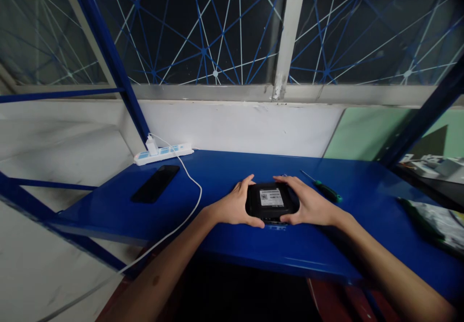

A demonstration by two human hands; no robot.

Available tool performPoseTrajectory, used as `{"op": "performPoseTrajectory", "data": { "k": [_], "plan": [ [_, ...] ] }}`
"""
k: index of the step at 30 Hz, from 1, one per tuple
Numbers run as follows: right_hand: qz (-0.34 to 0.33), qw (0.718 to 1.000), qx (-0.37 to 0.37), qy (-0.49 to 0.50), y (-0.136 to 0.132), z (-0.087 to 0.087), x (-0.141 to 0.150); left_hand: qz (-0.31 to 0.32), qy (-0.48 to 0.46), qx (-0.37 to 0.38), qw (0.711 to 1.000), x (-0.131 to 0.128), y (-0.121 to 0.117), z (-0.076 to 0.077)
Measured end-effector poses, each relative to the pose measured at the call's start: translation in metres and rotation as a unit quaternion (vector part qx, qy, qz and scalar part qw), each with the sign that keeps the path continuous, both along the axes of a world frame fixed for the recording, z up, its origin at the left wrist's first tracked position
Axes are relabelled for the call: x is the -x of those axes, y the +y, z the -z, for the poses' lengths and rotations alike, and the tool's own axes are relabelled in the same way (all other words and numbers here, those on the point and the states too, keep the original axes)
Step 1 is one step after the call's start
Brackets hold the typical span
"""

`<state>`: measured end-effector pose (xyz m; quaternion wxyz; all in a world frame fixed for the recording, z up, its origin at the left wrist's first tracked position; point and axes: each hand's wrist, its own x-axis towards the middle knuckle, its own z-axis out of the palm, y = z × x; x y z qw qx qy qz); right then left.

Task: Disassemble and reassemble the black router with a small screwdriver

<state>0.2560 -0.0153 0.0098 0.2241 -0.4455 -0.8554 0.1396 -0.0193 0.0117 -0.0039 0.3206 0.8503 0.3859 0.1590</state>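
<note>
A small black electronic box (257,208) with rounded corners and a white printed label on its upper face is between my hands, just over the blue table. My left hand (235,202) grips its left side, thumb at the near edge and fingers at the far edge. Around the right side my right hand (308,201) closes in the same way. Ports seem to line the near edge, too small to make out. Behind my right hand lies a screwdriver (328,191) with a green and black handle, its shaft pointing away to the left.
A black phone (155,183) lies at the left of the blue table (217,167). Behind it sits a white power strip (165,153) with a plugged-in charger, whose white cable (197,186) runs toward me. At the right are a silvery plastic bag (444,220) and a dark green-edged item.
</note>
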Motion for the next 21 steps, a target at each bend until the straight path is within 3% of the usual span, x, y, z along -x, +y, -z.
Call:
{"op": "performPoseTrajectory", "data": {
  "k": [10, 21],
  "plan": [
    [0.045, 0.999, -0.023, 0.002, 0.009, -0.004, -0.015, 0.008, 0.075, 0.024, 0.997, 0.02, -0.001, -0.024],
    [0.057, 0.997, -0.041, 0.006, 0.011, -0.004, -0.015, -0.022, 0.083, 0.023, 0.996, 0.074, 0.007, -0.037]
  ]
}}
